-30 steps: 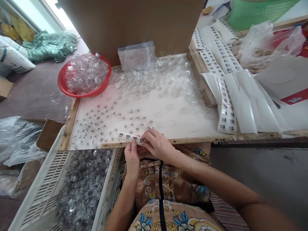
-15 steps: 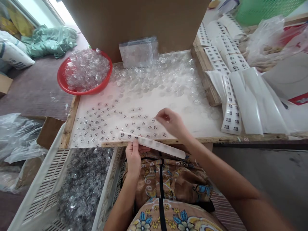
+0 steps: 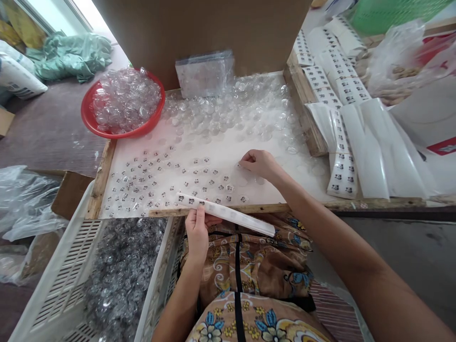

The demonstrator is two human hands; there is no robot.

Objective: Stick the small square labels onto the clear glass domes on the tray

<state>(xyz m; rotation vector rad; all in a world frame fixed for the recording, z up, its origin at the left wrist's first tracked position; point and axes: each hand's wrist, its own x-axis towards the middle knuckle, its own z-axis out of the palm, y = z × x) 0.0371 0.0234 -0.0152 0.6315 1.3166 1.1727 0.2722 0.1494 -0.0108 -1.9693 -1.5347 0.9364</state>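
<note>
Between the thumb and fingers of my left hand point(image 3: 198, 228) is a white sticker strip point(image 3: 231, 214) with small black panda prints at its left end. It lies slanted over the table's front wooden edge. My right hand point(image 3: 261, 164) is pinched low over the white board point(image 3: 213, 147), with a small dark-printed sticker at the fingertips. Clear round plastic pieces point(image 3: 265, 135) lie beyond that hand. To its left, many clear pieces bear panda stickers point(image 3: 195, 182), spread over the board's front left.
A red basin point(image 3: 85, 114) heaped with clear pieces sits at the back left. Bundled sticker strips point(image 3: 342, 166) lie on the right behind a wooden bar point(image 3: 315, 135). Below the left edge stands a white crate point(image 3: 60, 280) of finished-looking pieces. A cardboard box point(image 3: 203, 28) rises behind.
My right hand has moved right and slightly away from me, from beside the stickered pieces to the plain clear ones. My left hand and the strip stay nearly still.
</note>
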